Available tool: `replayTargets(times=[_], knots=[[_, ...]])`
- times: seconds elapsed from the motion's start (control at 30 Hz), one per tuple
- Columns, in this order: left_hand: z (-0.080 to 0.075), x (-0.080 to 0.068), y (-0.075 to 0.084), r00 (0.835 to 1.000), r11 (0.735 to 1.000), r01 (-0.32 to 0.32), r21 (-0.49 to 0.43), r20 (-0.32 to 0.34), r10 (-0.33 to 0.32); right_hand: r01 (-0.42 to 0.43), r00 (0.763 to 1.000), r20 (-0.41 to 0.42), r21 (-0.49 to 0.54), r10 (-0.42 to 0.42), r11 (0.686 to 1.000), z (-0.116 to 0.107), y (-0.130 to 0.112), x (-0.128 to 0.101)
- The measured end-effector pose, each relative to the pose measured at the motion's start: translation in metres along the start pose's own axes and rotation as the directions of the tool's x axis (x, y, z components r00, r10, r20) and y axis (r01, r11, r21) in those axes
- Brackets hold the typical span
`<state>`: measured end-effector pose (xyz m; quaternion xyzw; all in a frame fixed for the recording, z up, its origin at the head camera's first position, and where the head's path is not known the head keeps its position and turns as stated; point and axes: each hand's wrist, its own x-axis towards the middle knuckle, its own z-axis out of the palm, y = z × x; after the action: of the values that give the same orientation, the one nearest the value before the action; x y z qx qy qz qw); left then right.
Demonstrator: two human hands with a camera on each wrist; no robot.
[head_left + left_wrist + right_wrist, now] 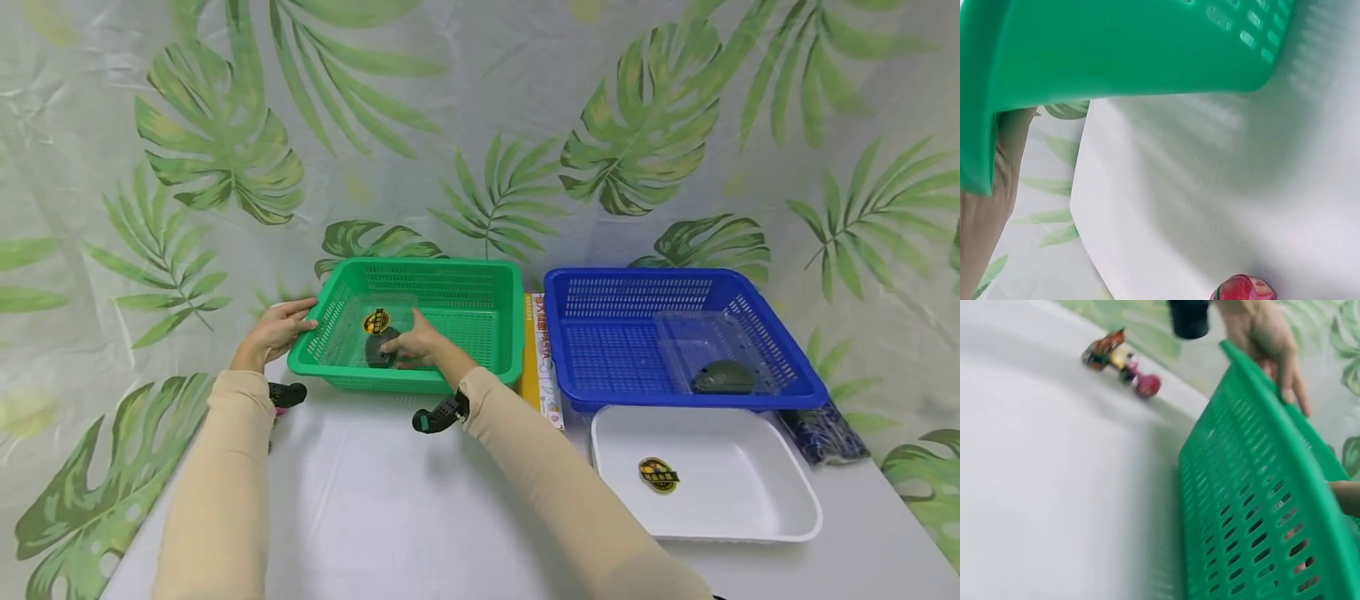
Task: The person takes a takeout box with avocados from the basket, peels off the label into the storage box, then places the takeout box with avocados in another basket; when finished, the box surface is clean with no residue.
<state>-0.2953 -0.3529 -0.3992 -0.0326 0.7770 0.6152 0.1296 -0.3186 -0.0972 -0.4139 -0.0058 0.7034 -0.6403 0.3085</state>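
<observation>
On the left of the table stands a green plastic basket (pixel 465 375). My left hand (pixel 276 333) grips the basket's left rim, its fingers fairly long against it. Reaching over the front rim, my right hand (pixel 422 340) holds the right side of a clear plastic box (pixel 345 333) inside the basket. Its thumb lies by a dark, avocado-like item (pixel 375 354) at the box. A round black-and-gold label (pixel 377 321) shows on the box. The basket wall hides part of the right hand in the right wrist view.
At right, a blue basket (pixel 600 342) holds another clear box (pixel 701 337) with a dark oval item (pixel 722 377). Before it sits a white tray (pixel 780 508) with a label (pixel 658 475). Upright packages (pixel 542 350) stand between the baskets. Small colourful wrapped items (pixel 1119 362) lie at the left edge.
</observation>
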Motion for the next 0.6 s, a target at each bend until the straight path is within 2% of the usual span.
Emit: replayTargets(times=[0.13, 0.37, 0.6], knots=[[0.000, 0.000, -0.001, 1.000, 1.000, 0.000, -0.002, 0.000, 0.000, -0.007, 0.999, 0.038, 0.080, 0.004, 0.997, -0.009, -0.008, -0.005], [-0.001, 0.000, -0.001, 1.000, 1.000, -0.002, -0.013, 0.008, 0.002, 0.031, 0.995, 0.084, 0.178, -0.047, 0.984, -0.031, -0.025, -0.029], [-0.003, 0.000, -0.001, 1.000, 1.000, -0.008, -0.010, 0.016, 0.008, 0.065, 0.993, 0.072, 0.285, -0.089, 0.956, -0.046, -0.029, -0.055]])
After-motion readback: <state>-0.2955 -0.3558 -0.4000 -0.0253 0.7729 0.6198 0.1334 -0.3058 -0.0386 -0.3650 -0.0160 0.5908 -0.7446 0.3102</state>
